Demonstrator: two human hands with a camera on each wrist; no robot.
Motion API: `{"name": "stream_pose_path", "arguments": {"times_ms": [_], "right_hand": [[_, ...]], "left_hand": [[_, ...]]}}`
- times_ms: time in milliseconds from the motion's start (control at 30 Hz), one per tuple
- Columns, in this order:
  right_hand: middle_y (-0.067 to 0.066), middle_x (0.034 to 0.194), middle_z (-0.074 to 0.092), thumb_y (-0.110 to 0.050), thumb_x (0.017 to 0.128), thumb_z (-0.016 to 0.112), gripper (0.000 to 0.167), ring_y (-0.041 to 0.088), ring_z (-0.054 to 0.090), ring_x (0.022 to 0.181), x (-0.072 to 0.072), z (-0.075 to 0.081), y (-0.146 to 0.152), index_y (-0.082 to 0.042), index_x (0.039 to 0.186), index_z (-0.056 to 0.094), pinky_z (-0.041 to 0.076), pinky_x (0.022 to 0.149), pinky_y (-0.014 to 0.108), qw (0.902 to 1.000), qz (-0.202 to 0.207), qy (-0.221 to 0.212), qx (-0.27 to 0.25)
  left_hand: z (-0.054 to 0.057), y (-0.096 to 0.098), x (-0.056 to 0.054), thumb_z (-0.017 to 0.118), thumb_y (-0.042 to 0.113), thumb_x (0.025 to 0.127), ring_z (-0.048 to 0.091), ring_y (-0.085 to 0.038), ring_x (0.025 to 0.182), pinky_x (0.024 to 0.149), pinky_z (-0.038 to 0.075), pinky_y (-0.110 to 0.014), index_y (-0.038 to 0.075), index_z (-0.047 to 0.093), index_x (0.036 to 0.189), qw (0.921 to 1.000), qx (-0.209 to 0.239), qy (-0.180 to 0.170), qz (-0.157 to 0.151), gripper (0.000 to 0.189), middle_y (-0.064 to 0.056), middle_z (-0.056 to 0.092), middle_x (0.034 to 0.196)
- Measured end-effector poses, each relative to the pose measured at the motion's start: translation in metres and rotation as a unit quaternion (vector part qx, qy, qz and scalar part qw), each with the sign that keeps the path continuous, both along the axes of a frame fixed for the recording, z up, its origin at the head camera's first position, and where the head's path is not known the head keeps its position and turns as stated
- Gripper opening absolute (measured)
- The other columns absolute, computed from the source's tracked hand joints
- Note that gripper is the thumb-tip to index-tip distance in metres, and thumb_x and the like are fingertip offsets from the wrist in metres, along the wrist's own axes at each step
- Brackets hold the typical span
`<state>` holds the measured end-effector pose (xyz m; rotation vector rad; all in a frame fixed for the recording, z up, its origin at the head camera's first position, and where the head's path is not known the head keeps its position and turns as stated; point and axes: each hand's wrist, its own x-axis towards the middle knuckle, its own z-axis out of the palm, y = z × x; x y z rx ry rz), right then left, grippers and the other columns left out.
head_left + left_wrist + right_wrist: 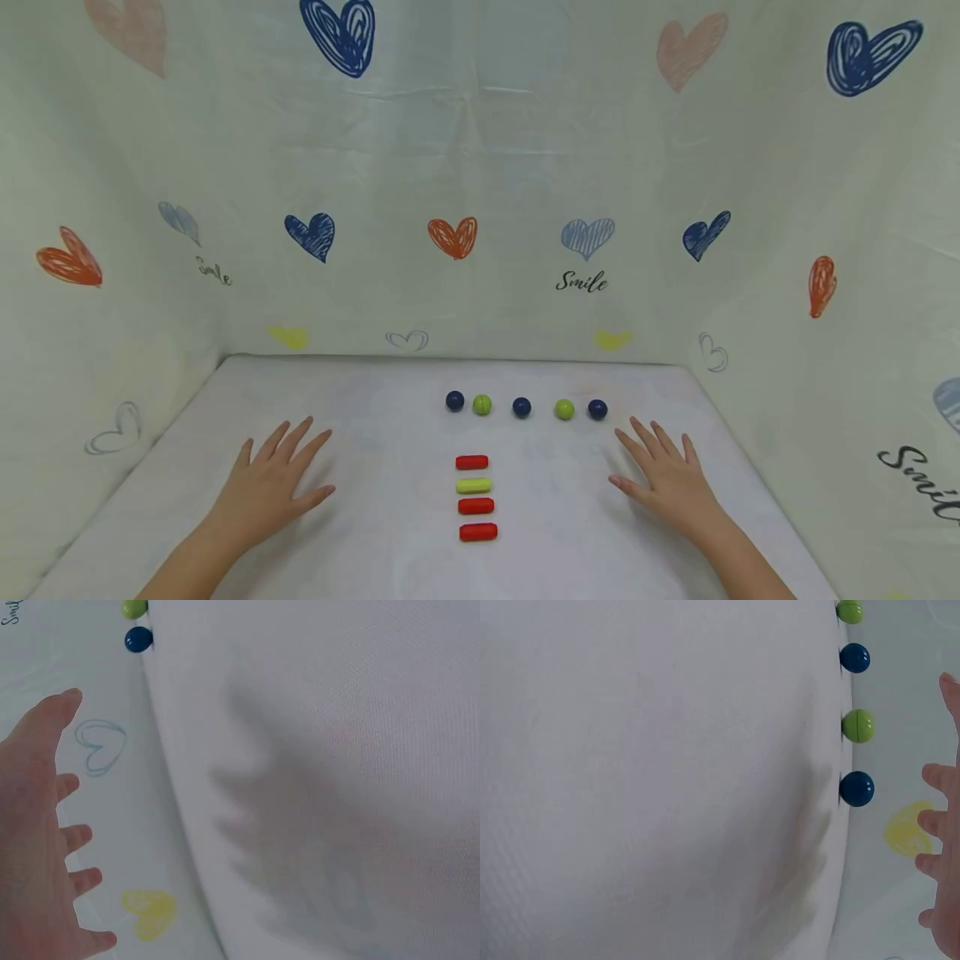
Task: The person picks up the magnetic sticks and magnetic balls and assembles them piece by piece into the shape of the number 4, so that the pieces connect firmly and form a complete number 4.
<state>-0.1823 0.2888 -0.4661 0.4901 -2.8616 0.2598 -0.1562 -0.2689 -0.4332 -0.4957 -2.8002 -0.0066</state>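
Observation:
My left hand (264, 490) hovers palm down over the left of the white table, fingers spread and holding nothing. On the right side my right hand (670, 483) is spread the same way, its fingertips near a dark blue ball (597, 409). That ball ends a row of blue and green balls, with a green ball (565, 409) beside it and another blue ball (522, 407) mid-row. Farther left are a green ball (482, 405) and a blue ball (455, 402). Between the hands lies a column of short rods: a red rod (472, 462), a yellow-green rod (473, 486) and two more red rods (476, 506).
A white cloth-like surface covers the table (390, 550). Behind it and at both sides hangs a pale curtain (510, 167) printed with hearts and the word Smile. The hands cast soft shadows on the table.

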Motion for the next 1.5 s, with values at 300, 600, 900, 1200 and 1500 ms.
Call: {"name": "stream_pose_path", "arguments": {"times_ms": [300, 600, 900, 1200, 1500], "right_hand": [[0.017, 0.154, 0.031, -0.059, 0.090, 0.058, 0.073, 0.045, 0.023, 0.139, -0.002, 0.001, -0.005, -0.013, 0.146, 0.045, 0.009, 0.104, 0.072, 0.9999, 0.001, -0.001, -0.010], [0.017, 0.154, 0.031, -0.056, 0.089, 0.061, 0.073, 0.044, 0.024, 0.140, -0.005, 0.001, -0.018, -0.011, 0.145, 0.046, 0.012, 0.104, 0.072, 0.9988, 0.004, -0.007, -0.049], [0.017, 0.153, 0.035, -0.054, 0.089, 0.062, 0.073, 0.043, 0.028, 0.139, -0.012, 0.001, -0.037, -0.010, 0.145, 0.046, 0.015, 0.106, 0.069, 0.9974, 0.014, -0.016, -0.069], [0.018, 0.151, 0.037, -0.044, 0.088, 0.068, 0.069, 0.042, 0.032, 0.137, -0.018, 0.004, -0.056, -0.007, 0.143, 0.048, 0.021, 0.106, 0.067, 0.9954, 0.023, -0.029, -0.089], [0.018, 0.148, 0.041, -0.045, 0.089, 0.067, 0.070, 0.040, 0.035, 0.136, -0.024, 0.000, -0.075, -0.006, 0.144, 0.046, 0.027, 0.106, 0.061, 0.9863, 0.053, -0.049, -0.148]], "left_hand": [[0.002, 0.004, -0.003, 0.070, 0.056, 0.082, 0.039, -0.045, 0.130, 0.092, 0.030, -0.075, 0.013, 0.048, 0.141, 0.9999, 0.009, 0.005, -0.006, 0.076, -0.018, 0.041, 0.146], [0.000, 0.018, -0.008, 0.070, 0.055, 0.082, 0.041, -0.045, 0.128, 0.092, 0.033, -0.072, 0.011, 0.048, 0.141, 0.9996, 0.025, 0.002, -0.010, 0.077, -0.020, 0.043, 0.145], [0.000, 0.032, -0.016, 0.069, 0.052, 0.084, 0.041, -0.044, 0.129, 0.094, 0.034, -0.070, 0.011, 0.047, 0.142, 0.9987, 0.047, -0.001, -0.022, 0.075, -0.020, 0.041, 0.146], [-0.001, 0.046, -0.023, 0.072, 0.051, 0.082, 0.044, -0.045, 0.126, 0.093, 0.037, -0.068, 0.008, 0.048, 0.142, 0.9974, 0.065, -0.017, -0.028, 0.077, -0.022, 0.043, 0.145], [-0.009, 0.055, -0.030, 0.071, 0.050, 0.083, 0.045, -0.045, 0.125, 0.096, 0.037, -0.063, 0.007, 0.048, 0.142, 0.9952, 0.087, -0.036, -0.030, 0.077, -0.022, 0.043, 0.145]]}}
